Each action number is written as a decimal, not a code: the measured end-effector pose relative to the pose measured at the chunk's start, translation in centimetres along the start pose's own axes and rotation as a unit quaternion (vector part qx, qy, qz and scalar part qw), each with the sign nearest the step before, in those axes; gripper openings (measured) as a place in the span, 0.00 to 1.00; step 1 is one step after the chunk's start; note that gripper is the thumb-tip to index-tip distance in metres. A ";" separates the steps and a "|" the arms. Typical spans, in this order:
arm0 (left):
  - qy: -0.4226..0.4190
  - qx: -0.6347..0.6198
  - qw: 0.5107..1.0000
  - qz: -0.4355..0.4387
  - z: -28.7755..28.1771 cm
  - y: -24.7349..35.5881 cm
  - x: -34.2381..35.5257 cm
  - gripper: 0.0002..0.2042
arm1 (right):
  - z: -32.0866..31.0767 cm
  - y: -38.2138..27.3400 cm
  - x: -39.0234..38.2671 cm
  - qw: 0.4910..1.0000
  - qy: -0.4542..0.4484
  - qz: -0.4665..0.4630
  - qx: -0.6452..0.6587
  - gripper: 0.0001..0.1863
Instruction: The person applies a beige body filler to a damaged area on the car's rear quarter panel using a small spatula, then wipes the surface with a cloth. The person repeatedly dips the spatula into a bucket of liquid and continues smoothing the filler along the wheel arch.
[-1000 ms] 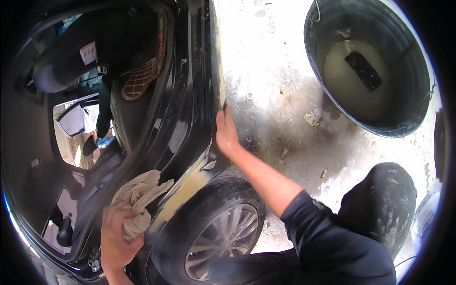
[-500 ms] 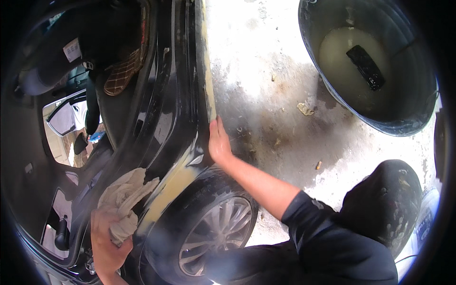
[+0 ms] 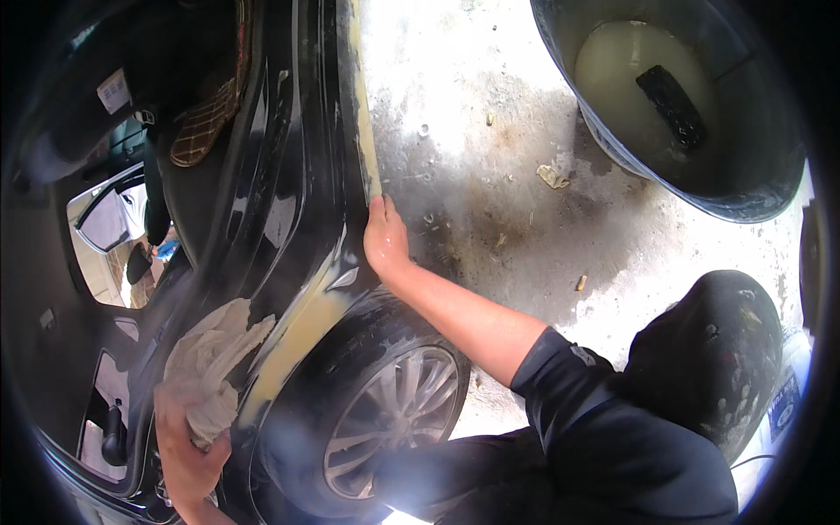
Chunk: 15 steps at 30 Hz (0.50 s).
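My left hand [image 3: 186,455] grips a crumpled, off-white cloth [image 3: 214,363] against the black bodywork by the rear door opening. The fingers are partly buried in its folds. Against the lower edge of the car's sill [image 3: 362,114] lies my right hand [image 3: 386,241], its fingers stretched out together and nothing visible in them. Yellowish filler [image 3: 306,328] covers a strip of the wheel arch between the two hands, with a bare, sanded-looking patch at its upper end. Below the arch sits the wheel [image 3: 398,420], partly covered by my dark-clothed leg.
At the upper right stands a dark bucket [image 3: 604,144] of cloudy water with a black block [image 3: 672,107] in it. The concrete floor [image 3: 490,219] is stained, with scraps of debris. The open car interior [image 3: 52,245] fills the left side. My knee [image 3: 713,359] is at right.
The whole view has shifted a little, so the car, bucket and hands appear further left and mostly higher. Both hands keep nearly the same places on the car; the cloth remains in my left hand.
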State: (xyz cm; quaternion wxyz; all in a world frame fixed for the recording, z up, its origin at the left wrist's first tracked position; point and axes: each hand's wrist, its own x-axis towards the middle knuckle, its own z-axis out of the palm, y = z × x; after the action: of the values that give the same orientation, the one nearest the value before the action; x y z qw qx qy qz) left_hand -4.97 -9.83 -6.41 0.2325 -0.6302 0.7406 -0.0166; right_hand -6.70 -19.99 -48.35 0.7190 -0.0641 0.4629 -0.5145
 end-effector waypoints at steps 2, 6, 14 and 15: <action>-0.002 0.013 1.000 0.004 0.0 0.0 -0.1 0.26 | 0.0 0.1 -0.9 0.999 0.000 -0.008 -0.037 0.44; -0.008 0.010 1.000 -0.011 -0.1 -0.2 0.0 0.26 | 1.1 4.6 -12.3 0.987 0.021 -0.116 -0.112 0.43; -0.004 0.007 1.000 0.007 -0.1 0.1 0.1 0.28 | 1.3 2.5 -4.7 0.995 0.070 -0.077 -0.005 0.42; -0.006 0.010 1.000 0.009 -0.2 0.1 0.1 0.28 | 1.4 2.2 -5.0 0.995 0.068 -0.079 -0.004 0.42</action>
State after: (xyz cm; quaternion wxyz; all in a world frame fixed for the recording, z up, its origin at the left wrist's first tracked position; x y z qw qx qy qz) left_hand -5.17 -9.94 -6.30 0.2430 -0.6214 0.7446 -0.0185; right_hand -4.39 -15.51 -45.75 0.6427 -0.0684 0.5057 -0.5714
